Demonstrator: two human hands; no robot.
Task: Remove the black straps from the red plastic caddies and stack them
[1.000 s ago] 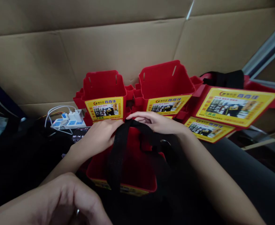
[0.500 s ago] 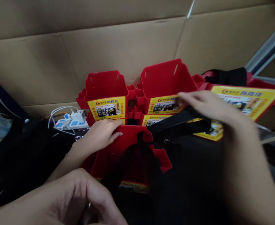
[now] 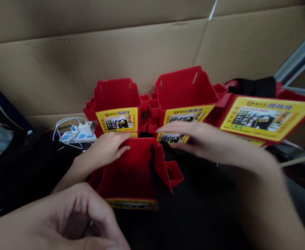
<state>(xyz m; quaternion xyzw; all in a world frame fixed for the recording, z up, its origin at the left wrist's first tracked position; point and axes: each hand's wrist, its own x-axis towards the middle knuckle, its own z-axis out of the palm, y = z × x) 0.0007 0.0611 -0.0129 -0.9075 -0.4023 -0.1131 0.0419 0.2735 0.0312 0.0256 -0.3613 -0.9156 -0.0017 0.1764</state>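
Red plastic fills the head view: the red bin [image 3: 131, 173] sits before us, with a black strap [image 3: 154, 163] hanging inside its right wall. Our left hand [image 3: 102, 152] lays its fingers over the bin's far rim. The thumb is hidden, so we cannot tell whether that grip is clenched. Our right hand [image 3: 206, 142] hovers flat and released over the bin's far right corner. Another hand [image 3: 76, 215], closed, lies nearer than the bin. We judge it best to steady the rim firmly and leave the strap untwisted.

Left hand [image 3: 104, 151] and right hand [image 3: 206, 142]: bare, no gloves, forearms uncovered, no sleeves, watch or wristband visible.
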